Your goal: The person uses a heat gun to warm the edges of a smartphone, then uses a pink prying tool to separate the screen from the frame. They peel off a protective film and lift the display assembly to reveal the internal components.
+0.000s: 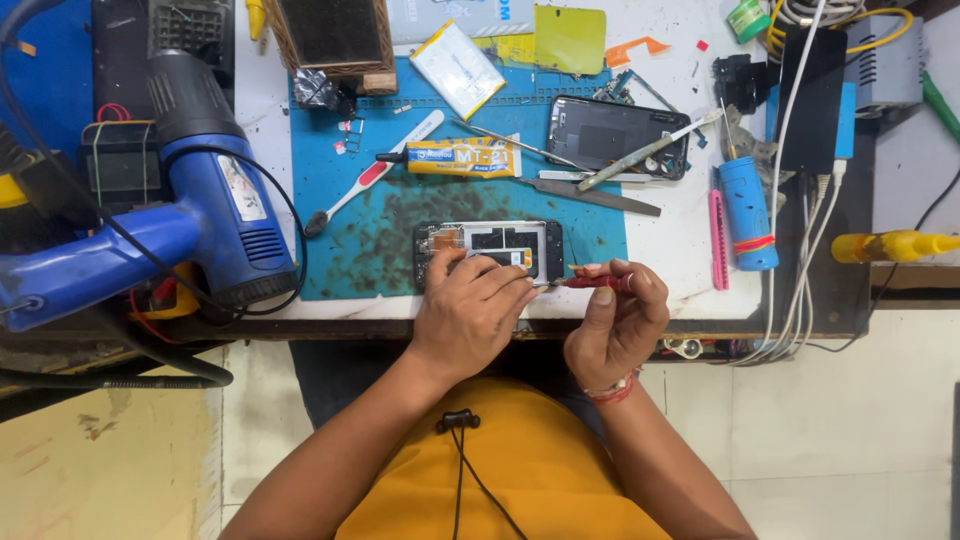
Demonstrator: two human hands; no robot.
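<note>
Red-handled screwdriver (598, 282), pinched shut in the right hand (617, 325), points left along the long axis of the opened phone (489, 251) lying crosswise on the teal mat (380, 235), left hand (470, 312) pressing its near edge with curled fingers.

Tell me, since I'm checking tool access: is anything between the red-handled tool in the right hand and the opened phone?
Nothing visible. The right hand holds the red-handled tool with its tip at the opened phone's right end. The left hand rests on the phone's near edge, beside the tip, not across it.
</note>
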